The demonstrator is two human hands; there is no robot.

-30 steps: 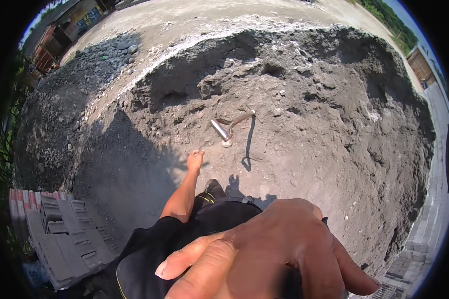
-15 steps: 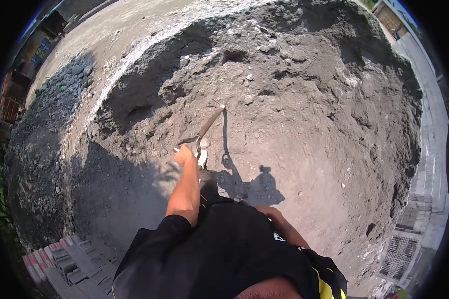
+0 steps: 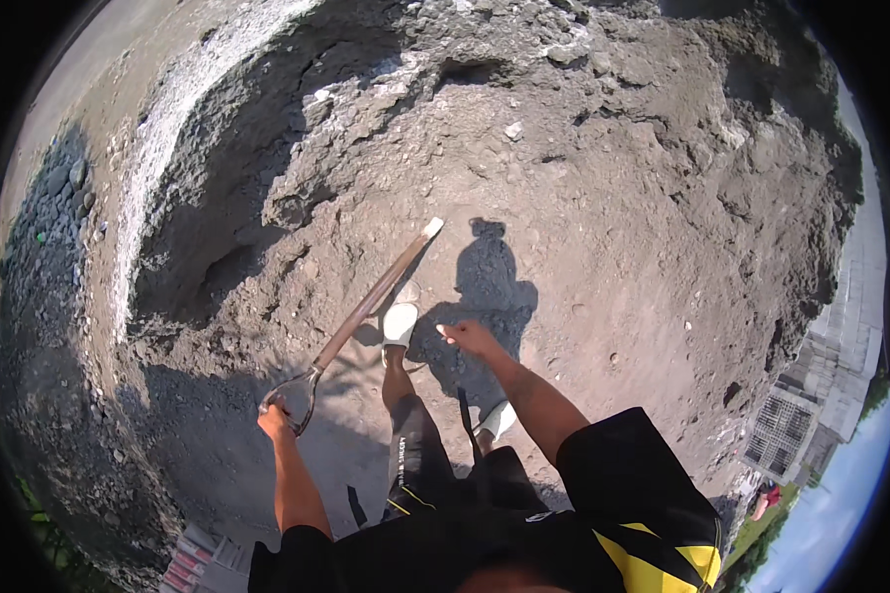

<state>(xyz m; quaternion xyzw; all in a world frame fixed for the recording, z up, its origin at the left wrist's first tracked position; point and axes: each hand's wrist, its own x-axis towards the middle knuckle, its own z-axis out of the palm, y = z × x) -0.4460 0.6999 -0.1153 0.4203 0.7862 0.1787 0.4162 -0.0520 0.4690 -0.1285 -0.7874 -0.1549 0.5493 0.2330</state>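
Note:
My left hand (image 3: 274,419) is closed around the D-shaped grip of a shovel (image 3: 366,305), low on the left. Its brown shaft slants up and to the right to a pale far end above the dirt; no blade shows clearly. My right hand (image 3: 473,338) hangs in front of me, apart from the shovel, with its fingers curled. A small whitish spot sits at its fingertips, too small to name. A white shoe (image 3: 400,324) on my foot stands beside the shaft, and the other white shoe (image 3: 499,421) is further back to the right.
A rough, dug-out earth bank (image 3: 603,148) curves around the far side and right. Grey stones (image 3: 64,188) lie at the far left. Stacked blocks (image 3: 203,558) stand at the lower left, with a grey crate-like grid (image 3: 779,432) at the right. My shadow falls ahead.
My left hand has moved down and left with the shovel's grip, so the shaft lies lower. My right hand has come up from beside my body to the front. The view has shifted.

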